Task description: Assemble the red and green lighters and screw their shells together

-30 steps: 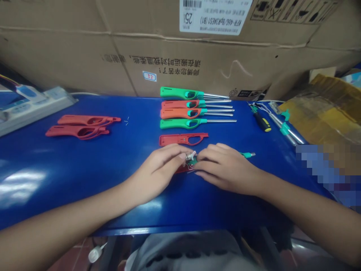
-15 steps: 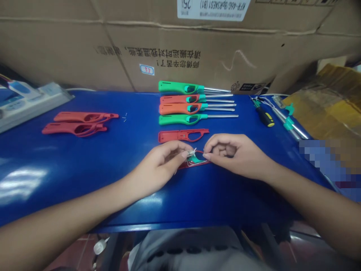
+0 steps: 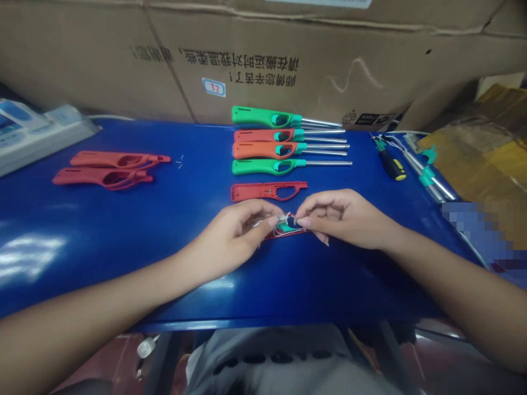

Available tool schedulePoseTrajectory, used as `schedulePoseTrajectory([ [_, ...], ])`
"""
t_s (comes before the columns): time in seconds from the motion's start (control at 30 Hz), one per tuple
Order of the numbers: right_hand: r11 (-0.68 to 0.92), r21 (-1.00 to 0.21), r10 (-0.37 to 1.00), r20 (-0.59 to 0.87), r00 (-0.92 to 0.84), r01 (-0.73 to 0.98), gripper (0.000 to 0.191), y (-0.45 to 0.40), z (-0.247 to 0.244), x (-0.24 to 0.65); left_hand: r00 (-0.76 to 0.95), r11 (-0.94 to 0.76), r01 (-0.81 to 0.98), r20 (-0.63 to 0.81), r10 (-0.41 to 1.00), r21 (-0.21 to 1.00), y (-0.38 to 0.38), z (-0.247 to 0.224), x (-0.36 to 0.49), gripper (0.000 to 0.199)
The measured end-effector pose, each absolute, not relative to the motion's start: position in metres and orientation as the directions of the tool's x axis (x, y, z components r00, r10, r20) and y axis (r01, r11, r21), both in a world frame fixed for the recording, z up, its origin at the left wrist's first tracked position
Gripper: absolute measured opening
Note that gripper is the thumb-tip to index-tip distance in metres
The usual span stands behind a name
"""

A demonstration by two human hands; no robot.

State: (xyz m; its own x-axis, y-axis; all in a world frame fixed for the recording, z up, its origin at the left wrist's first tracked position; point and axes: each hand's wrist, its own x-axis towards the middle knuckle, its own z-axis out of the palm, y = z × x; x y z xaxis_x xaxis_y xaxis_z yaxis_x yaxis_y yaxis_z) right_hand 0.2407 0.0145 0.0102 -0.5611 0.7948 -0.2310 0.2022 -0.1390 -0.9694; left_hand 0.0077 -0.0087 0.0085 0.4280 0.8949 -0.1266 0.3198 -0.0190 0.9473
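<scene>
My hands meet over a red lighter half-shell (image 3: pixel 274 236) lying on the blue table. My left hand (image 3: pixel 239 227) pinches a small metal-and-teal igniter part (image 3: pixel 285 221) trailing thin wires. My right hand (image 3: pixel 341 216) has curled fingers, their tips at the part's other side, and I cannot tell whether they grip it. Above my hands lies another red half-shell (image 3: pixel 267 191). Several assembled long-nosed utility lighters (image 3: pixel 263 150), green, red and orange, lie side by side beyond it.
Two red shells (image 3: pixel 111 167) and tiny metal pins (image 3: pixel 179 162) lie at the left. At the right are a yellow-handled screwdriver (image 3: pixel 393 165) and metal tubes with teal collars (image 3: pixel 428 175). A power strip (image 3: pixel 49 131) and cardboard boxes (image 3: pixel 247 55) stand behind.
My hands have drawn slightly apart, then closed in on the igniter part. The small teal-and-metal piece seen earlier beside my right hand no longer shows. The view has tilted a little.
</scene>
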Motion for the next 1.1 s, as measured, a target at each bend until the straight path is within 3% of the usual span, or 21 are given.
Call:
schedulePoseTrajectory([
  [0.33,-0.107,-0.955,0.808,-0.245,-0.536,0.275,0.021,0.0134,0.0099,0.2409,0.437,0.003,0.291,-0.135,0.889,0.957,-0.009,0.0118,0.0095,0.023],
  [1.1,-0.114,-0.956,0.803,-0.248,-0.542,0.269,0.021,0.0136,0.009,0.241,0.44,0.006,0.282,-0.135,0.888,0.959,-0.0089,0.0132,0.0093,0.021],
])
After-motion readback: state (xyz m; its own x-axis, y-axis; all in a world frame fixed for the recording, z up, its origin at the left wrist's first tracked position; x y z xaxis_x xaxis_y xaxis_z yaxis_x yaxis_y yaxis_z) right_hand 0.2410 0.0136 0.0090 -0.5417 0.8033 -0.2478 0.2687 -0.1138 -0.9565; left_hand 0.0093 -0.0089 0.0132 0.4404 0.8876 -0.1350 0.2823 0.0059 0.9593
